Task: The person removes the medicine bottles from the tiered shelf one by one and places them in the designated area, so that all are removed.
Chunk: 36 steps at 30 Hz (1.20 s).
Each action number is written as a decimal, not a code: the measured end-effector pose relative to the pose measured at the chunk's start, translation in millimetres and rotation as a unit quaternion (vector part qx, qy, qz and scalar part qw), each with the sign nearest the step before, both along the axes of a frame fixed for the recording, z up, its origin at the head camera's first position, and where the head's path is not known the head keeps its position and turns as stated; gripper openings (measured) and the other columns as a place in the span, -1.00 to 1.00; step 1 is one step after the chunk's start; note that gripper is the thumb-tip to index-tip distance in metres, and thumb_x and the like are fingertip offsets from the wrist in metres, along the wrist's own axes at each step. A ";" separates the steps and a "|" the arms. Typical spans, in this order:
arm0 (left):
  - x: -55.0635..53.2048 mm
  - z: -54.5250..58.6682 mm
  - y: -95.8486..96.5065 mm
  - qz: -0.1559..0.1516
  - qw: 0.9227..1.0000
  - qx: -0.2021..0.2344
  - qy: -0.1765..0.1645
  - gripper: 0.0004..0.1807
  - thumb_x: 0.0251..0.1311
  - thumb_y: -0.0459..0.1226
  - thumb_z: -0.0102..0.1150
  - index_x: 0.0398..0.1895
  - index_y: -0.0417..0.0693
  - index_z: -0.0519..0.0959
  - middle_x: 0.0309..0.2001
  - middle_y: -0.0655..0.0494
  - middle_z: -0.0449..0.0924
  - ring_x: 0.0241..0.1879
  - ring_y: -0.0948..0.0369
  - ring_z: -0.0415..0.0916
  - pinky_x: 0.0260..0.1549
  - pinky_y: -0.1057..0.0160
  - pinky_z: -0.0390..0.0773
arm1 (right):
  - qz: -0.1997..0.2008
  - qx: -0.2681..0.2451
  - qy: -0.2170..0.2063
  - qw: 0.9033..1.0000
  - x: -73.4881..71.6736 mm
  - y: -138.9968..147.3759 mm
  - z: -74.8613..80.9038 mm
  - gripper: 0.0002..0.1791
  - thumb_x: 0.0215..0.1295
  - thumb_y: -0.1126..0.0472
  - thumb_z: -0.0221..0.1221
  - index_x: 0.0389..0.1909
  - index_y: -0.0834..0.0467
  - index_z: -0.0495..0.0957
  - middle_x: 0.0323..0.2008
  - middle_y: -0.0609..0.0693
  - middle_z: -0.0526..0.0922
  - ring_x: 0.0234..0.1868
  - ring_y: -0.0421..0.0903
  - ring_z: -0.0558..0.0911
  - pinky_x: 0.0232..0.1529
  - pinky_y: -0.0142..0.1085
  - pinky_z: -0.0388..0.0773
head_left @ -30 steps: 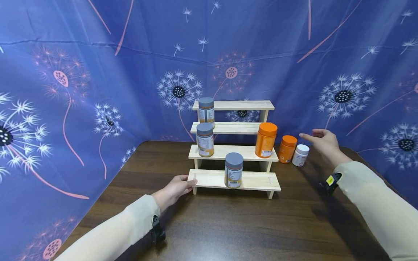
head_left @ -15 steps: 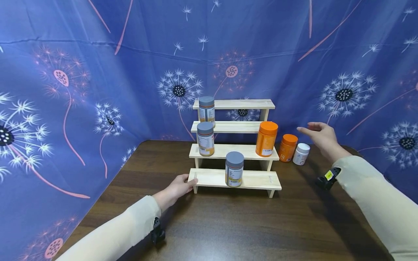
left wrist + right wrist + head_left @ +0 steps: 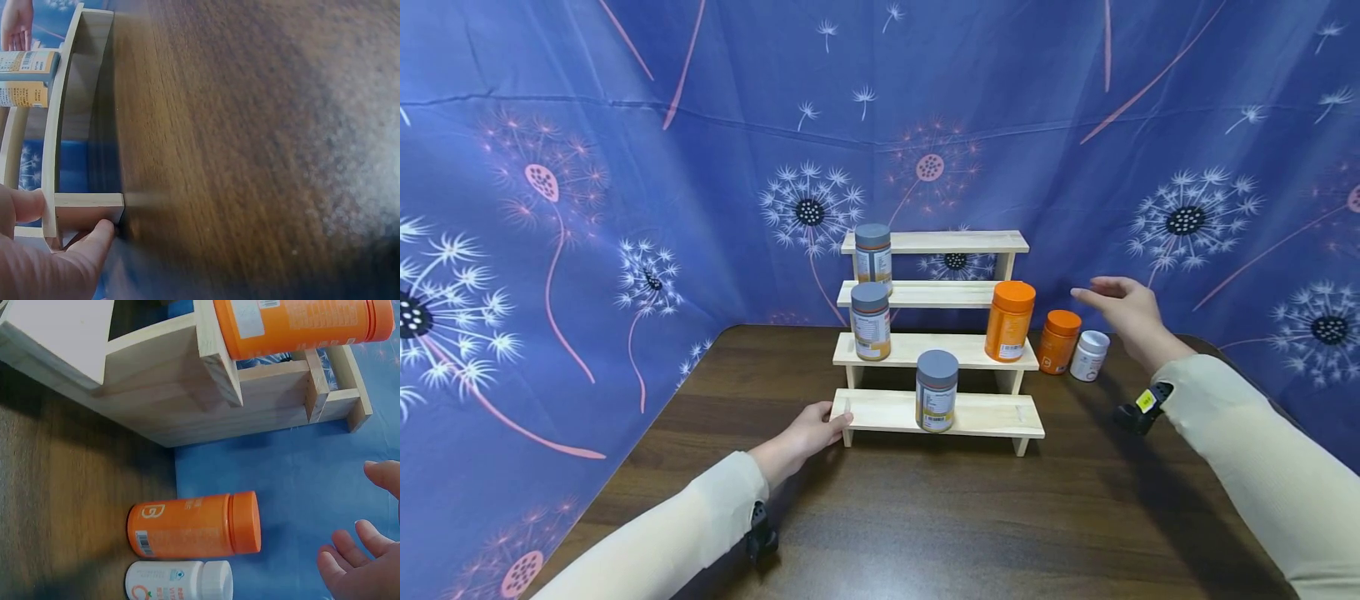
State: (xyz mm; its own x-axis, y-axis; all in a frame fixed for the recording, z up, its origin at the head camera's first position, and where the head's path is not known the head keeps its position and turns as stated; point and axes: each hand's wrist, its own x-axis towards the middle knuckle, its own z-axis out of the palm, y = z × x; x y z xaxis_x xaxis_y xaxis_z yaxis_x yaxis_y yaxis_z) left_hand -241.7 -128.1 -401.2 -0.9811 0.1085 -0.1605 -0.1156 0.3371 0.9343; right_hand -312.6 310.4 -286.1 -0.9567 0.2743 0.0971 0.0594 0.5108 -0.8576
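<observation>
My left hand (image 3: 807, 431) grips the left end of the lowest step of a tiered wooden shelf (image 3: 857, 410). In the left wrist view the thumb (image 3: 28, 205) lies on the step and a finger (image 3: 100, 240) presses its end support. My right hand (image 3: 1129, 312) hovers with parted fingers above and right of a small orange jar (image 3: 1060, 343) and a white bottle (image 3: 1089, 357), touching neither. A large orange jar (image 3: 1011, 322) stands at the right of the second step. Grey-lidded jars stand on the lowest step (image 3: 937, 392), the second step and higher at the left.
The shelf stands on a dark wooden table (image 3: 925, 517). Behind it hangs a blue dandelion-print cloth (image 3: 730, 192). The small orange jar and white bottle stand close together, right of the shelf.
My right hand has moved left and slightly up, toward the space above the small orange jar and white bottle. The left hand keeps its hold on the shelf; the jars have not moved.
</observation>
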 end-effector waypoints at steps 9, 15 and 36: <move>-1.7 1.2 -1.5 0.001 1.000 0.002 -0.001 -0.55 0.42 -0.34 -0.01 0.21 -0.56 0.31 0.03 -0.28 0.52 0.02 0.12 0.50 0.21 0.05 0.53 | 0.002 -0.022 0.000 1.000 -0.9 -8.4 3.3 -0.05 0.25 -0.32 0.11 0.45 0.23 0.12 0.42 0.30 0.19 0.42 0.27 0.17 0.47 0.19 0.10; -0.4 1.2 -1.8 -0.001 1.000 0.001 0.000 -0.57 0.42 -0.35 -0.02 0.19 -0.57 0.31 0.01 -0.30 0.51 0.01 0.10 0.51 0.19 0.03 0.54 | 0.007 -0.034 0.009 0.999 -3.1 -14.5 7.3 -0.06 0.24 -0.31 0.13 0.45 0.21 0.14 0.42 0.27 0.21 0.43 0.23 0.18 0.47 0.17 0.10; -1.2 -0.5 0.3 0.001 1.000 0.010 0.003 -0.57 0.42 -0.36 -0.03 0.19 -0.57 0.31 0.00 -0.31 0.52 -0.02 0.12 0.50 0.18 0.03 0.56 | 0.034 -0.053 0.024 0.998 -7.1 -44.0 27.5 -0.20 0.33 -0.16 0.14 0.44 0.19 0.17 0.39 0.24 0.27 0.36 0.17 0.30 0.48 0.01 0.21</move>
